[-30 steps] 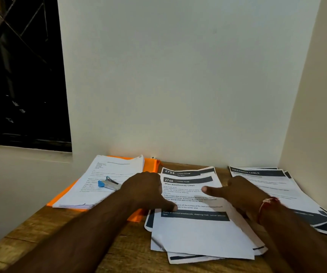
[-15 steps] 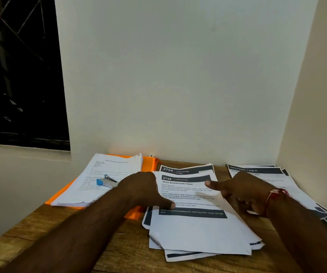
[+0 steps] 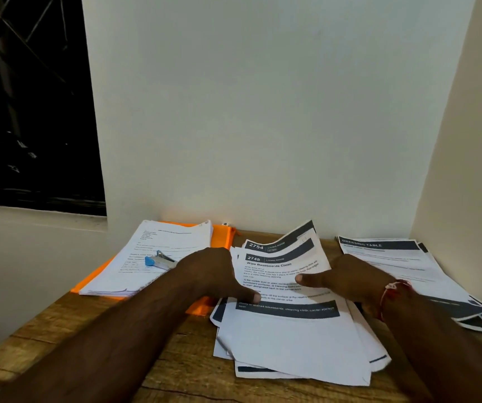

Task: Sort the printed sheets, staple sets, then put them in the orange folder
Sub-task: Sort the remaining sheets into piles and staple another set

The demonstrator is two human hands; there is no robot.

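Note:
A loose stack of printed sheets (image 3: 292, 341) lies in the middle of the wooden table (image 3: 175, 370); the top page reads "2748 Wipe Baseboards Clean". My left hand (image 3: 210, 274) grips its left edge with the thumb on top. My right hand (image 3: 350, 283) grips the right edge, thumb on the page and fingers hidden beneath. The far right corners of the top sheets are bent upward. The orange folder (image 3: 222, 237) lies at the back left under another white paper pile (image 3: 172, 239). A blue and silver stapler (image 3: 159, 260) rests on that pile.
A third fanned pile headed "Dressing Table" (image 3: 393, 260) lies at the right against the side wall (image 3: 466, 170). The back wall stands right behind the table. A dark window (image 3: 30, 112) is at the left. The table's left edge drops off near the folder.
The far right corners of the top sheets have lifted and curled up between my hands. My right hand has slid a little further onto the page. The left hand stays put.

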